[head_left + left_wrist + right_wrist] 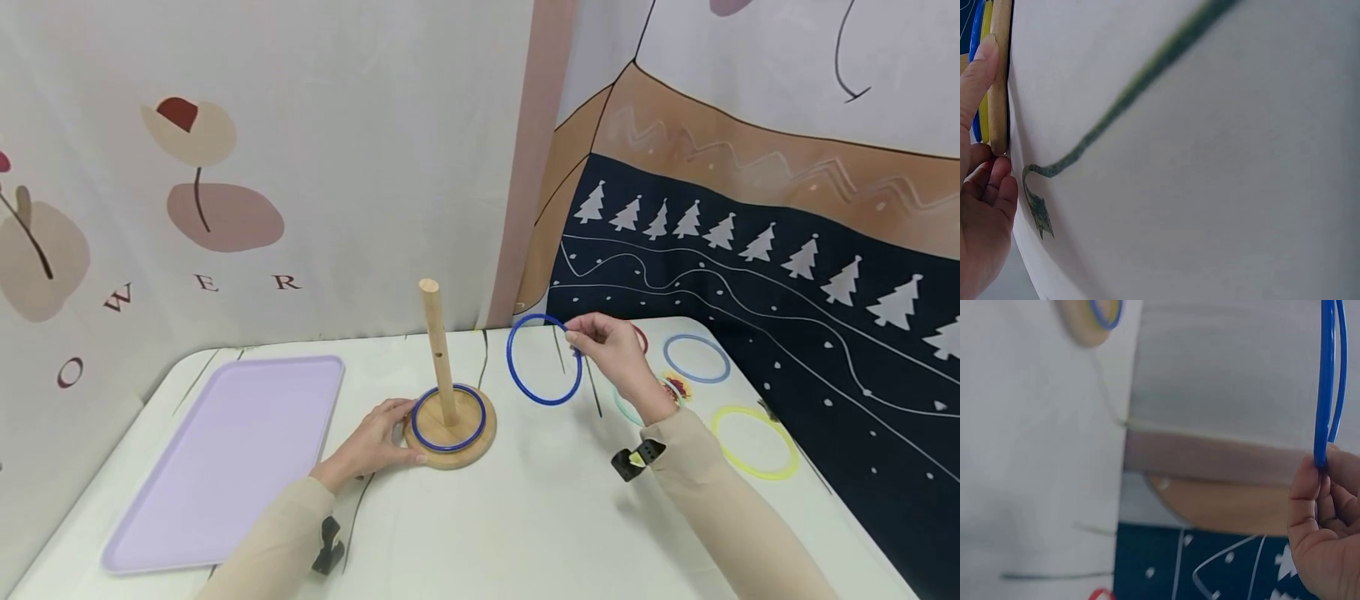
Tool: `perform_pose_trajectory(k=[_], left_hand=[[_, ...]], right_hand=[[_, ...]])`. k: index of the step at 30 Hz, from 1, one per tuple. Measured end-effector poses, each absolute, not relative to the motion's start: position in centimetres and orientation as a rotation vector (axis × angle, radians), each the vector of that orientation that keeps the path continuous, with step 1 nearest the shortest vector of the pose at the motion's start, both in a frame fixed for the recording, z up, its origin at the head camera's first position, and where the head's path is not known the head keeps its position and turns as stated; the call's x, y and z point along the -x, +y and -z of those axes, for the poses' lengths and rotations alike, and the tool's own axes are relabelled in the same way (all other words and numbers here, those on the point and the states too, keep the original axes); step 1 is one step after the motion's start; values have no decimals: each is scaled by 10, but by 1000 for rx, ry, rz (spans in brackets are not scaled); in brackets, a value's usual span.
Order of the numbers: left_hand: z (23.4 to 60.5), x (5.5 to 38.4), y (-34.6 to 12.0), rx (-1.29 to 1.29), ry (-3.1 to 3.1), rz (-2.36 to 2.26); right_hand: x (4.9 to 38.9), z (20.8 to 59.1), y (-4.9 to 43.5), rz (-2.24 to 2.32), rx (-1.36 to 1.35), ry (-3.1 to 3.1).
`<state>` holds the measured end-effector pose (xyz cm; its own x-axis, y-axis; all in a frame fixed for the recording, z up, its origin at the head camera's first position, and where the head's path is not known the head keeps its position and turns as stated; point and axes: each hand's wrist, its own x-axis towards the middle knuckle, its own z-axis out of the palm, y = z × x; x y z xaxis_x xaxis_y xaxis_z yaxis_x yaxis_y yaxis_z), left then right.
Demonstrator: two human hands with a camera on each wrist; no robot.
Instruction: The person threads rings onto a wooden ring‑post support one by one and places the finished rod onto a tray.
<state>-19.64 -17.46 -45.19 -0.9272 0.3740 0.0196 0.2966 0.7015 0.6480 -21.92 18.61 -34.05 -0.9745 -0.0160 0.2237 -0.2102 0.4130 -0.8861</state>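
A wooden ring stand (pixel 437 358) with an upright post stands near the table's middle. My left hand (pixel 382 437) holds its round base (pixel 999 94) at the left rim, thumb on one side and fingers at the edge. Around the foot of the post lies a blue ring (pixel 450 450). The left wrist view shows a yellow ring (pixel 984 112) beneath it, against the base. Up in the air, right of the post, another blue ring (pixel 551 402) hangs tilted toward upright. My right hand (pixel 615 350) pinches its right edge between thumb and fingers.
A lilac tray (pixel 225 467) lies on the left of the table. On the right lie a light blue ring (pixel 697 380) and a yellow ring (pixel 761 477). My right hand and wrist partly cover a red ring (pixel 643 337) and a mint ring (pixel 624 408). Printed cloths hang behind.
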Motion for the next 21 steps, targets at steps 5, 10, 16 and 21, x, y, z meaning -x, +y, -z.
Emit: perform_pose_trajectory(k=[5,10,16,21], left_hand=[[451,196,-175,-565,2788,-1037],[451,197,-175,-569,2788,-1033],[452,197,-174,-566,2792,-1021],[452,196,-174,-568,2794,-1017]], right_hand=[[223,326,170,-1702,-232,-2376],[226,312,152,-1760,-259,-2315],[229,295,127,-1817,-353,-2255],[233,286,104,-1876,-404,-2196]])
